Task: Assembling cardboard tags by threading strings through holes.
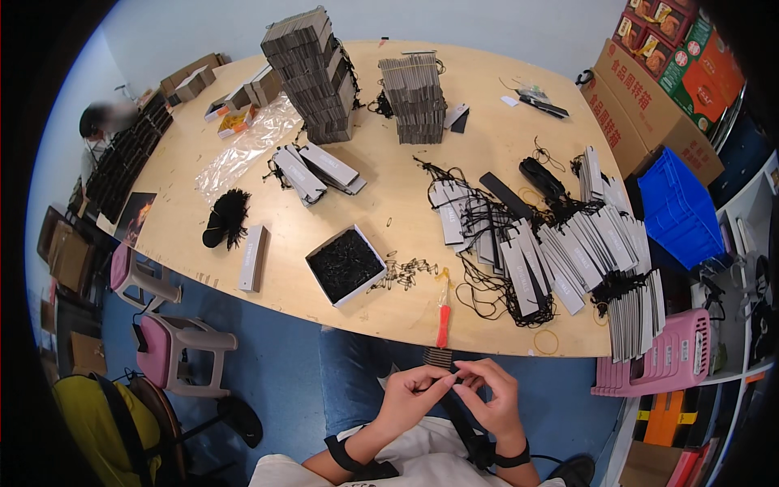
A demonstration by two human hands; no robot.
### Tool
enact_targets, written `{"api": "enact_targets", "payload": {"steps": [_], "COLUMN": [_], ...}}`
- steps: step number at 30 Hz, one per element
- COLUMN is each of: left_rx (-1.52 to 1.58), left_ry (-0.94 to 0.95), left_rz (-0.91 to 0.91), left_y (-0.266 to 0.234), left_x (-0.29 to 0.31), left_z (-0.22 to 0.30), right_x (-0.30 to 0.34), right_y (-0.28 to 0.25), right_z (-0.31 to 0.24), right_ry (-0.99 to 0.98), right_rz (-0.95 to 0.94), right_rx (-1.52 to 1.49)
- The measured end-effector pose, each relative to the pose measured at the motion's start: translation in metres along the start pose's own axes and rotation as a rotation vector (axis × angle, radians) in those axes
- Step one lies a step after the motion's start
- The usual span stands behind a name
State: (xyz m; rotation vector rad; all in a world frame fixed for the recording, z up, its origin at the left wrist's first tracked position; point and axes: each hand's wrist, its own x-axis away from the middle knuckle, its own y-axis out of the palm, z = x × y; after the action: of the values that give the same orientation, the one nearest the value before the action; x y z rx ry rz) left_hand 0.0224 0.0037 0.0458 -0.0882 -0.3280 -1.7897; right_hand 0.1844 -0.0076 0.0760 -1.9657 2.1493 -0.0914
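Note:
My left hand (412, 399) and my right hand (492, 398) meet just off the near table edge, above my lap. Thumb and fingers of each are pinched together, the fingertips almost touching. Whatever lies between them is too small to make out. Just beyond the hands, a striped brown-and-black piece (439, 358) shows at the table edge. A red-handled tool (443, 325) lies on the wood past it. Farther left stands an open white box (372, 284) full of small black pieces, with loose small pins (411, 272) scattered beside it.
On the right of the table (389, 211) lie many grey tags (584, 256) with black cords. Tall tag stacks (312, 77) stand at the back, near smaller tag bundles (320, 172). A blue crate (680, 209), pink baskets (657, 357) and stools (187, 349) surround the table. Another person sits far left.

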Motion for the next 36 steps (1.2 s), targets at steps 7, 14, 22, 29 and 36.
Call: {"api": "enact_targets", "payload": {"steps": [7,14,22,29,36], "left_rx": [0.174,-0.013,-0.066,-0.076,0.001], "left_ry": [-0.112,-0.098,-0.092,-0.117,-0.081], "left_rz": [-0.203,-0.194,-0.22,-0.327,-0.322], "left_y": [-0.006,-0.008,-0.012,-0.018,-0.021], "left_x": [-0.003,-0.001,-0.002,-0.002,-0.003], "left_z": [0.009,0.01,0.011,0.015,0.012], "right_x": [-0.004,-0.006,-0.008,-0.007,-0.005], "right_y": [-0.014,-0.015,-0.026,-0.03,-0.028], "right_z": [0.022,0.015,0.028,0.036,0.049], "right_ry": [-0.16,-0.121,-0.065,0.157,0.255], "right_rz": [-0.172,-0.222,-0.262,-0.354,-0.346], "right_rx": [0.089,0.101,0.0,-0.3,-0.426]}}
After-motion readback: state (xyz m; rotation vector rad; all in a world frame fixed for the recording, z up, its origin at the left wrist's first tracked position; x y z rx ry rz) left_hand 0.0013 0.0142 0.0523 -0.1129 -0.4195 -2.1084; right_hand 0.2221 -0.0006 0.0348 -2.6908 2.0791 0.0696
